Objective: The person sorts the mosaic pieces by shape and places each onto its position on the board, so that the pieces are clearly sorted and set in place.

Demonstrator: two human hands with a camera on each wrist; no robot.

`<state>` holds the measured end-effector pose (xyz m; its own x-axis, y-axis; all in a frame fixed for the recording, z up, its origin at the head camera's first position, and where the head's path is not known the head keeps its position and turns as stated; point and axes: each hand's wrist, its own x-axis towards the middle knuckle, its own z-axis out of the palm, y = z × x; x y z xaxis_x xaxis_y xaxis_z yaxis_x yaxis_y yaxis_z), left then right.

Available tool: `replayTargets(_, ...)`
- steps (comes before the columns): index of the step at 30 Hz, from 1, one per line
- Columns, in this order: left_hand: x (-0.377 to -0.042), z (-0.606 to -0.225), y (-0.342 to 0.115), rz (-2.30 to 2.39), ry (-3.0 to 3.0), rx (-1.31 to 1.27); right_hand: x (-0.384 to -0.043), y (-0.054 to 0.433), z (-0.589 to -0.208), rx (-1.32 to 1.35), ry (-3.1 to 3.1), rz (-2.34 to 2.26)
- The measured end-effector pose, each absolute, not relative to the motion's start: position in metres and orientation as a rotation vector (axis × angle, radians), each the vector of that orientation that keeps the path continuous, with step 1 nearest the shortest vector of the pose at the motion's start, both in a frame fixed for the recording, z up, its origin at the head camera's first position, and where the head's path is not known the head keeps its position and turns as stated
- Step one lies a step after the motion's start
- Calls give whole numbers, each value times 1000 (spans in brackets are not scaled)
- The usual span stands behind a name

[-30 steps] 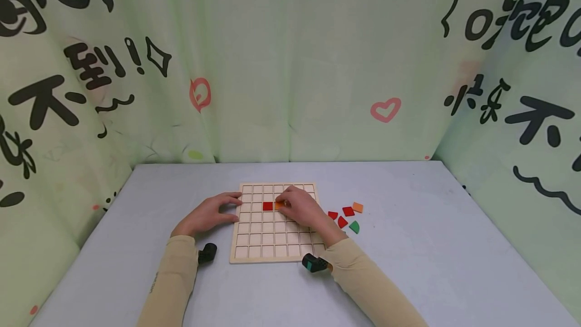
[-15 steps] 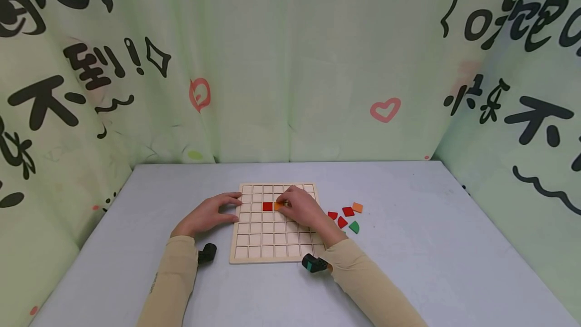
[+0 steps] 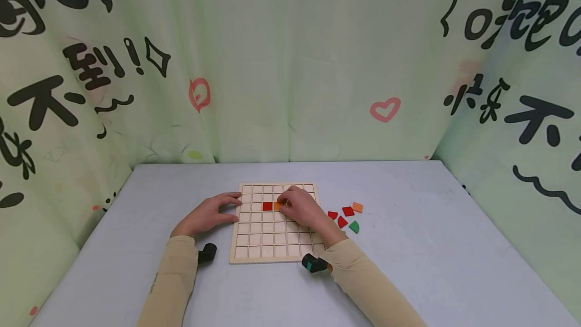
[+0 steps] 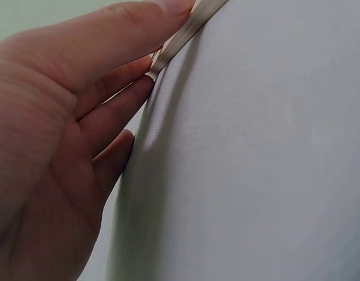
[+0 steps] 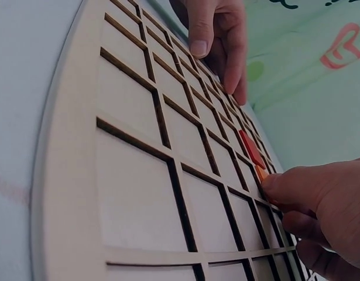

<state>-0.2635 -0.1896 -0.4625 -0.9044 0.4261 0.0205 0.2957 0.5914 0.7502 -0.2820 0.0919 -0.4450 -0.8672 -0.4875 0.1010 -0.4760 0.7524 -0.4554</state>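
- Currently, left hand (image 3: 211,212), grip wide, touches gridded wooden board (image 3: 268,239) at left
- Right hand (image 3: 300,206), grip narrow, pinches flat orange tile (image 3: 276,206) beside red square tile (image 3: 267,206)

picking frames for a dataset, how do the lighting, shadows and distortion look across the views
Head view: bright, even light, the grid board small but fairly crisp; left wrist view: dimmer, a soft dark band of shadow on the table beside the fingers; right wrist view: also dim, the board's near edge bowed, likely lens distortion.
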Motion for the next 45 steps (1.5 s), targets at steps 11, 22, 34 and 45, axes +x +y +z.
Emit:
replayTargets(11, -264, -462, -189, 1199, 2658, 602, -281, 92, -445, -810, 2927, -756)
replayTargets(22, -263, -461, -189, 1189, 2660, 557, -279, 99, -445, -780, 2951, -825)
replayTargets(34, -262, -460, -187, 1211, 2646, 572, -275, 110, -444, -727, 2949, -929)
replayTargets(45, -261, -460, -187, 1205, 2653, 555, -267, 149, -441, -616, 2989, -1022)
